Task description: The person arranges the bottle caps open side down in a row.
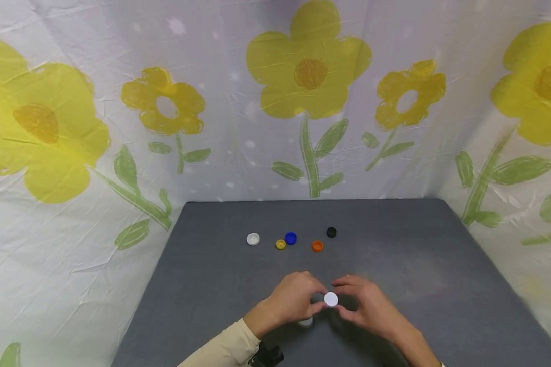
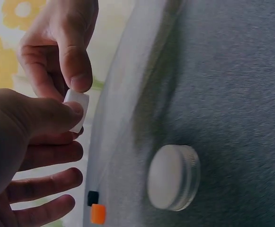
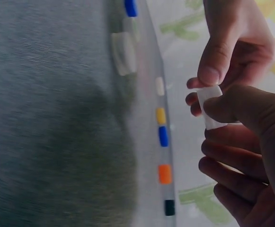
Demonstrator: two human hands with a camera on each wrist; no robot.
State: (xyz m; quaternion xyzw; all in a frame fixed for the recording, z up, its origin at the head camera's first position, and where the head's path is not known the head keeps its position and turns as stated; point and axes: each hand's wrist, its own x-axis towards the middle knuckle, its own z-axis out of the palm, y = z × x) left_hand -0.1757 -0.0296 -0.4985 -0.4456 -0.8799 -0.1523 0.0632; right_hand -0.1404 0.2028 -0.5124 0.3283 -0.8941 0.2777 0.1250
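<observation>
A small white bottle cap (image 1: 331, 299) is raised above the grey table, its round flat top facing up in the head view. My left hand (image 1: 295, 297) pinches one side of it between thumb and forefinger. From the opposite side my right hand (image 1: 369, 307) pinches the same cap (image 3: 208, 106), and the two thumbs come close together at its edge. The other fingers of both hands are spread apart. Below the left hand lies a wider white lid with a ridged, silvery side (image 2: 168, 177), partly covered by that hand in the head view.
Farther back on the table (image 1: 202, 285) lie a white cap (image 1: 253, 239), a yellow cap (image 1: 280, 244), a blue cap (image 1: 291, 238), an orange cap (image 1: 318, 246) and a black cap (image 1: 331, 232). A flower-printed curtain (image 1: 239, 168) surrounds the table's back and sides.
</observation>
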